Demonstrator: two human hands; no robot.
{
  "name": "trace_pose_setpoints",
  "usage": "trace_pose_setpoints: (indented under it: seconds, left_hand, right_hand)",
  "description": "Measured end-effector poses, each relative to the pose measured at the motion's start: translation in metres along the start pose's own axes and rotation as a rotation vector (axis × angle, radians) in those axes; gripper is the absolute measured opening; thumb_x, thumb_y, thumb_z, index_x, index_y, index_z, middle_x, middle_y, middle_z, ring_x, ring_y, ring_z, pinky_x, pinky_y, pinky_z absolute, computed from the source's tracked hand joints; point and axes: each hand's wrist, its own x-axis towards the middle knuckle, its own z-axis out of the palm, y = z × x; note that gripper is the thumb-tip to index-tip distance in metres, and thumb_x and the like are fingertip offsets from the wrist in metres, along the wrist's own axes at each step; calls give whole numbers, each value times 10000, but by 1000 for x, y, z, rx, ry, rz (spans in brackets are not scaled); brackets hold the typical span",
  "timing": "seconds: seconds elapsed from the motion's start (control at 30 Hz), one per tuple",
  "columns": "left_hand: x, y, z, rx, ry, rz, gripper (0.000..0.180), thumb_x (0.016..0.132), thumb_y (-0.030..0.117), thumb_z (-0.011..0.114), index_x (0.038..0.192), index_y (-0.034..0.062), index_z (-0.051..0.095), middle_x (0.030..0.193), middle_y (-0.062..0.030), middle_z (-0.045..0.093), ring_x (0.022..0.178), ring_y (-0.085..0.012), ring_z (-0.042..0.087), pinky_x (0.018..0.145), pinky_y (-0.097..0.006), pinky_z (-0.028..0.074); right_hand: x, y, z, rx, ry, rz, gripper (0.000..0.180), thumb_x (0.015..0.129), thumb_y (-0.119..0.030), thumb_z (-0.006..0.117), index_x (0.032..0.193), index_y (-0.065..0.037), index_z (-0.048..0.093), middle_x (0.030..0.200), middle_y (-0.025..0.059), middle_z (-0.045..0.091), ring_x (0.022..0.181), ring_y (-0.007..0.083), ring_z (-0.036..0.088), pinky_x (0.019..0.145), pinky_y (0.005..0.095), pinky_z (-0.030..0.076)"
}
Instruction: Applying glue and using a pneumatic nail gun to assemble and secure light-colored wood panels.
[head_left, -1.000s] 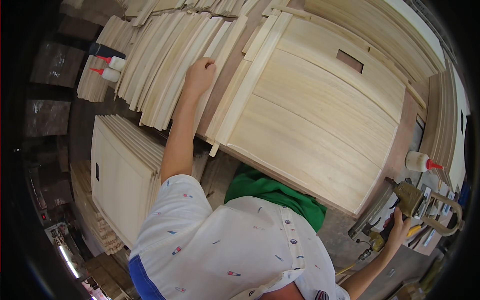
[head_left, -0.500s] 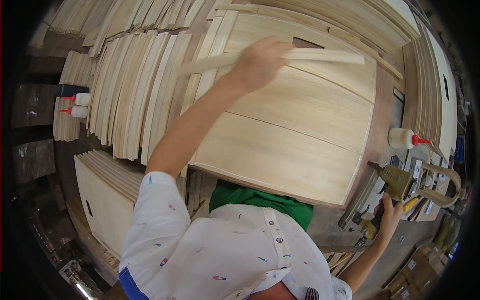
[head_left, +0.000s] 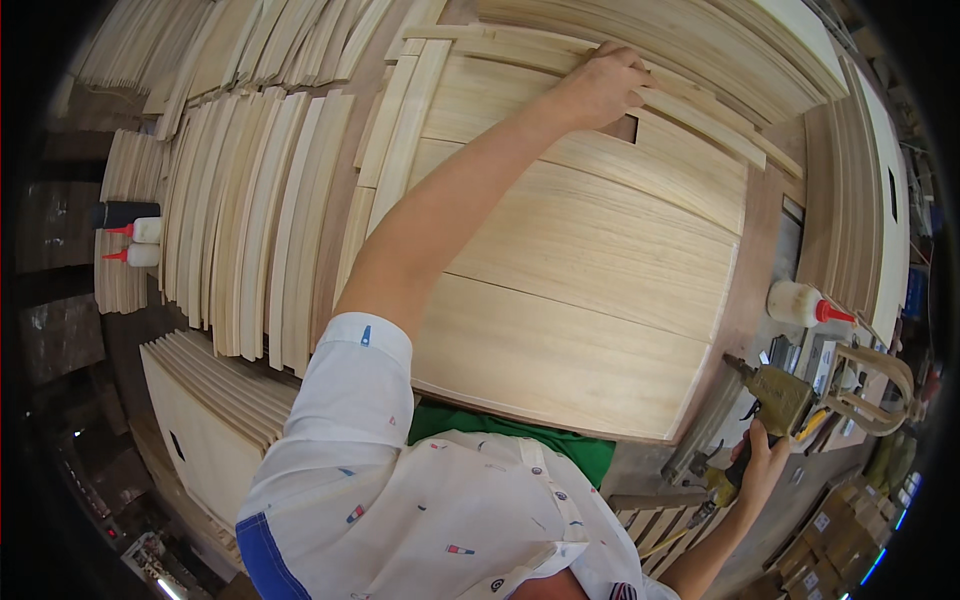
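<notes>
A pale wooden panel [head_left: 570, 250] of several boards lies before me, with a thin white line along its right and front edges. My left hand [head_left: 605, 88] is closed on a narrow wooden strip [head_left: 705, 128], which lies along the panel's far edge. Just nearer than that hand is a dark rectangular cutout [head_left: 622, 128], partly hidden by my wrist. Two more strips [head_left: 410, 120] lie along the panel's left edge. At the right, my right hand [head_left: 760, 465] grips the handle of a nail gun [head_left: 782, 398], its nose pointing up and left.
Stacks of wooden strips [head_left: 240, 220] fill the left side. Grooved panels [head_left: 215, 410] lean below them. More boards [head_left: 850, 190] are stacked at the right. A white glue bottle with a red tip [head_left: 795, 302] lies beyond the nail gun; two similar bottles [head_left: 145, 243] lie far left.
My left hand has carried the strip away from me and set it down along the panel's far edge. The right hand still holds the nail gun. The view has shifted slightly.
</notes>
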Motion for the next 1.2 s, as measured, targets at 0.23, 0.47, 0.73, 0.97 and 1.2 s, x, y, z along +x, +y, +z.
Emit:
trace_pose_setpoints:
  seconds: [0.23,0.47,0.73,0.97,1.2]
  left_hand:
    - [2,-7,2,-68,-31,-38,285,846,134,631,1126,109,679,1114,-63,586,1149,-275,462,1022,-369,404]
    - [-6,-9,2,-92,-2,-10,282,843,129,636,1120,104,681,1132,-69,588,1142,-282,468,1016,-373,405]
    - [-2,-8,3,-16,13,-8,271,860,155,627,1121,106,685,1163,-70,575,1187,-272,450,1052,-370,384]
    - [4,-24,2,-36,-18,-74,284,852,141,643,1131,117,686,1150,-54,573,1166,-263,457,1042,-358,387]
    - [0,-36,4,55,-17,-33,285,837,131,663,1119,140,697,1130,-39,580,1136,-249,467,998,-355,401]
  right_hand:
    - [-2,-6,3,-18,13,32,189,895,-146,619,926,20,534,682,60,529,471,132,508,436,278,408]
    - [0,-4,6,-23,5,4,216,893,-170,630,929,19,532,686,66,538,477,131,516,435,275,402]
    - [-4,-1,0,-16,25,-16,210,889,-166,623,925,20,532,661,57,522,467,128,497,425,266,392]
    - [-2,0,0,-51,19,1,206,893,-171,623,920,13,535,661,57,528,469,125,501,425,263,395]
    - [-3,-11,8,-26,15,7,189,891,-156,621,931,11,541,664,49,532,478,123,505,440,274,396]
